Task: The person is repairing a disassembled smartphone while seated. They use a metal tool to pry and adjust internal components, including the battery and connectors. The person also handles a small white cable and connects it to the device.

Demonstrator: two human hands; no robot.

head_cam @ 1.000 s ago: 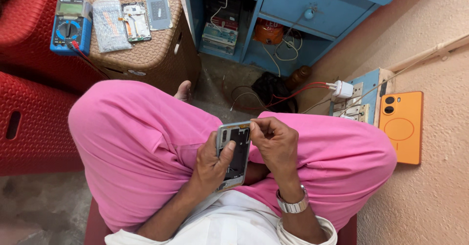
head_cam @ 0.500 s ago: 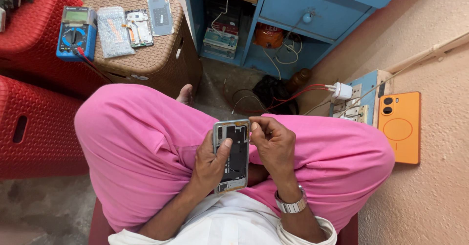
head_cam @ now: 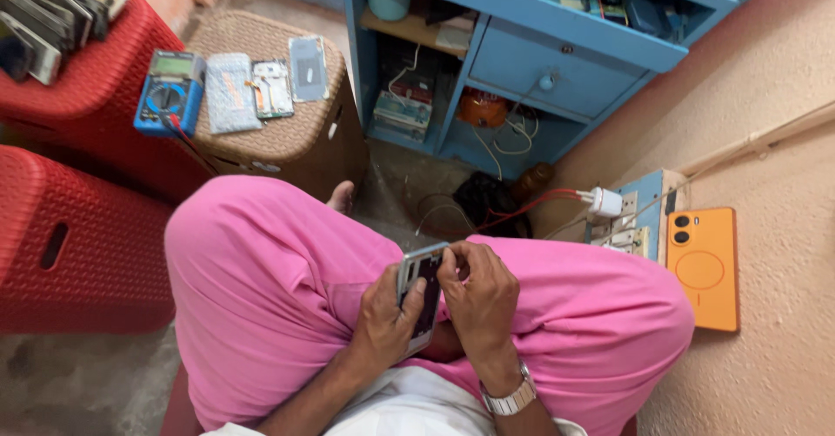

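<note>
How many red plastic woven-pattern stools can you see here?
2: one red plastic stool at the left beside the pink knee, another behind it, carrying stacked phones. Others may sit outside the view.

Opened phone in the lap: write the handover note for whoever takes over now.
Left hand cradles the opened phone, back cover off, over the pink-trousered lap.
Right hand has its fingertips on the phone's upper end; what they grip is too small to tell.
Multimeter, grey pouch and loose phone parts lie on the wicker stool.
Done: back off. Left: phone still open.
</note>
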